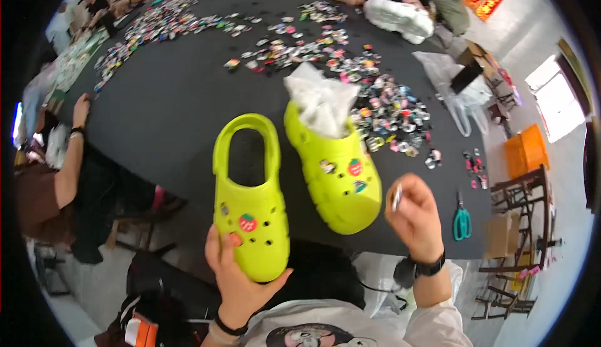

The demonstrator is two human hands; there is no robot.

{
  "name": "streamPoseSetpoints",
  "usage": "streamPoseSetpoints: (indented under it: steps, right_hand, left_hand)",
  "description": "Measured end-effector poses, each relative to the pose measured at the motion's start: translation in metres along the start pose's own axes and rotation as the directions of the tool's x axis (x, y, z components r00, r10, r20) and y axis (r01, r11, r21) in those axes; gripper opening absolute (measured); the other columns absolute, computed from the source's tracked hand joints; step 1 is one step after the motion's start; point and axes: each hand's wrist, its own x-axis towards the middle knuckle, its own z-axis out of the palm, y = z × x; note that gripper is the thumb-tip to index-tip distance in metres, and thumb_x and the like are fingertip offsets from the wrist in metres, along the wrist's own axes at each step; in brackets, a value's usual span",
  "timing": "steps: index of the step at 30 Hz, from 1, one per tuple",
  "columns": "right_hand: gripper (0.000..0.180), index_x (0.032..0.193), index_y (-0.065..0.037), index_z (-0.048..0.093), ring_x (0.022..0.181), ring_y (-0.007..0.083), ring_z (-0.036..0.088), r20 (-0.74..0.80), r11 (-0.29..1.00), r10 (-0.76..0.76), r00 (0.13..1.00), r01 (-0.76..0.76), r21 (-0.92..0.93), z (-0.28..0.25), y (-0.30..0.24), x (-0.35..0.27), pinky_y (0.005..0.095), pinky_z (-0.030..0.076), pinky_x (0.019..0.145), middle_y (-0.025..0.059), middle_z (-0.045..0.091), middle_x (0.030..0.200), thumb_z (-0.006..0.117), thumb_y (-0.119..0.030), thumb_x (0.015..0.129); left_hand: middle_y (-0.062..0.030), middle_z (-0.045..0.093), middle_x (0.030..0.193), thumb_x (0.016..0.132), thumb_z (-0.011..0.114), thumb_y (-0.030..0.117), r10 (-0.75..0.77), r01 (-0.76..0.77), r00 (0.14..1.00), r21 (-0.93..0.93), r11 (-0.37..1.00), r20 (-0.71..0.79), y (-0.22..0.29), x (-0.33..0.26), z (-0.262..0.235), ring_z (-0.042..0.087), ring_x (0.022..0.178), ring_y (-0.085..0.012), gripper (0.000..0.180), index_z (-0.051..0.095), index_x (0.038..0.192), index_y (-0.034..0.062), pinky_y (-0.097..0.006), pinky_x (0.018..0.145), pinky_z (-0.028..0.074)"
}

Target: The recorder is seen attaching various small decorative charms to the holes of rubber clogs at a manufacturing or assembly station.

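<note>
My left hand point(241, 290) grips the toe end of a lime-green clog point(256, 193), which has small charms on its upper, one of them a red strawberry. Just right of it, a matching clog point(344, 208) rests on the table's near edge with crumpled white paper point(319, 100) stuffed in its opening. That second clog carries several charms, including another strawberry. To the right of its toe, my right hand point(418, 222) is raised with thumb and fingers pinched on a small shoe charm point(397, 197). The charm is seen nearly edge-on, so its design is hidden.
Loose charms point(394, 112) lie heaped beyond the clogs on the dark table point(169, 96). Teal-handled scissors point(462, 224) and a clear plastic bag point(460, 87) lie at the right. Across the table a person holds a white clog point(399, 18); another person's arm point(70, 165) is at left.
</note>
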Motion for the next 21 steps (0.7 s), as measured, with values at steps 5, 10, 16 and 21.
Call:
streamPoseSetpoints:
  steps: [5,10,16,21]
  right_hand:
    - [0.017,0.105,-0.002,0.061,0.06,0.0066,0.053,0.238,0.908,0.335,0.912,-0.379,0.175,0.074,0.06,-0.027,0.0202,0.04,0.052,0.0054,0.065,0.084,0.068,0.0,0.09]
    - [0.008,0.099,-0.001,0.061,0.062,0.0075,0.051,0.009,0.976,0.142,0.99,-0.142,0.165,0.089,0.107,-0.005,0.0219,0.037,0.05,0.006,0.064,0.094,0.063,0.002,0.092]
    - [0.011,0.1,-0.003,0.068,0.079,0.0055,0.061,0.019,0.981,0.191,0.981,-0.192,0.024,0.08,0.112,0.013,0.0203,0.047,0.071,0.0009,0.07,0.09,0.071,-0.007,0.09]
    - [0.011,0.1,-0.002,0.067,0.082,0.0058,0.061,0.033,0.984,0.177,0.984,-0.178,0.025,0.079,0.111,0.02,0.0212,0.047,0.072,0.001,0.069,0.093,0.071,-0.008,0.091]
  left_hand:
    - [-0.0308,0.02,0.148,0.061,0.091,0.041,0.007,-0.008,1.0,-0.031,0.999,-0.028,0.004,0.001,0.007,0.026,0.136,-0.0504,0.121,0.018,0.15,0.0041,-0.06,0.109,0.029]
    - [-0.0298,0.022,0.147,0.064,0.089,0.043,0.021,-0.022,0.999,-0.035,0.999,-0.043,-0.001,0.0,0.006,0.026,0.136,-0.0501,0.119,0.018,0.151,0.0046,-0.061,0.109,0.029]
    - [-0.0297,0.022,0.147,0.065,0.088,0.045,0.049,-0.052,0.997,-0.043,0.998,-0.065,-0.005,-0.002,0.006,0.028,0.135,-0.05,0.116,0.019,0.15,0.0051,-0.061,0.108,0.03]
    - [-0.0297,0.024,0.148,0.066,0.086,0.044,0.033,-0.035,0.999,-0.038,0.999,-0.042,-0.001,0.003,0.003,0.03,0.135,-0.0498,0.113,0.02,0.15,0.0063,-0.06,0.108,0.031]
